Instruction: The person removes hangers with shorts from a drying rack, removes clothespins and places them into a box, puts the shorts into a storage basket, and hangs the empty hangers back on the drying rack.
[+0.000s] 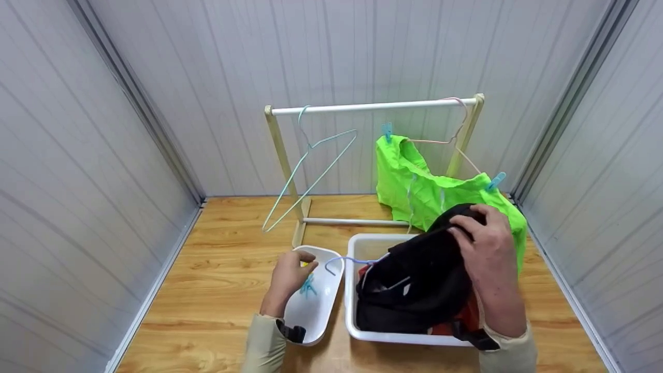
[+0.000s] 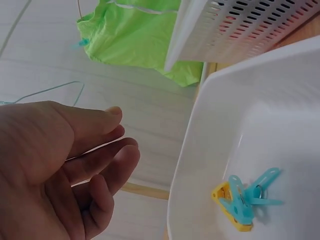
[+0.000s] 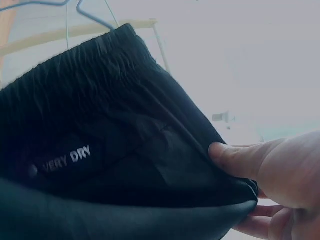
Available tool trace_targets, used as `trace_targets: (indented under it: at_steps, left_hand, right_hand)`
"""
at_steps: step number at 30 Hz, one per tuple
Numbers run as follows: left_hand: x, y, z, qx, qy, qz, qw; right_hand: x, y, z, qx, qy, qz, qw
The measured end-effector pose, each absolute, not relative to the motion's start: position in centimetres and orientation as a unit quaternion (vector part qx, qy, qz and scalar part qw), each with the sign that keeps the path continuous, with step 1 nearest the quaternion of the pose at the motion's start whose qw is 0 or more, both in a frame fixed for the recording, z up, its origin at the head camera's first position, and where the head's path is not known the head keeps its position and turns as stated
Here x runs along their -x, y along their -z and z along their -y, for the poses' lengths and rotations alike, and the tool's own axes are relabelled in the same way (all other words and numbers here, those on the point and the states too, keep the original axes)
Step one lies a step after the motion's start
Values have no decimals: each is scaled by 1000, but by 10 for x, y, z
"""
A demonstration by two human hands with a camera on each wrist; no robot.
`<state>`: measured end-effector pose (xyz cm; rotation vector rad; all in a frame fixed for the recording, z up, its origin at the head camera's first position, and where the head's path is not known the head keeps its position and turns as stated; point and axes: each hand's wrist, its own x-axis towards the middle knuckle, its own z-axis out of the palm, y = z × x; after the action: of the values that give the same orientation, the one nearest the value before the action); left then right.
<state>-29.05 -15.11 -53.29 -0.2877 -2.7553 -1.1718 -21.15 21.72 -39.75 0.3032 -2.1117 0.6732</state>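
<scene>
Black shorts (image 1: 419, 274) with an elastic waistband and a printed label hang partly over the white basket (image 1: 351, 290). My right hand (image 1: 489, 248) pinches their edge between thumb and fingers, with the thumb (image 3: 235, 157) on the outside in the right wrist view. A blue hanger (image 1: 352, 259) pokes out of the shorts, its hook to the left; the rest of it is mostly hidden by the cloth. My left hand (image 1: 290, 274), fingers loosely bent and nothing between them, hovers over a white tray (image 1: 311, 324). Inside that tray lie teal clothespins (image 2: 242, 200) and a yellow clothespin (image 2: 220, 195).
Behind stands a small rack with a white rail (image 1: 362, 107). A bare teal hanger (image 1: 311, 150) hangs at its left. Bright green shorts (image 1: 430, 186) hang at its right, clipped by blue clothespins (image 1: 387, 132). Red cloth (image 1: 463, 316) shows in the basket. Walls enclose the wooden table (image 1: 217, 290).
</scene>
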Motion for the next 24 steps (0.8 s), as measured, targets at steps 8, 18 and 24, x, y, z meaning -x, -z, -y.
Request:
trace_targets:
  at_steps: [8,18,24]
  left_hand:
    - [285,527,145,142,389,908,67]
    - [284,518,140,238,381,889,91]
    - [279,510,134,251,359,894,91]
  right_hand:
    - [201,386,-233,-97,-278,842,451]
    - [190,367,-246,-39,-318,826,464]
    - [183,358,-249,14,-351,815,460]
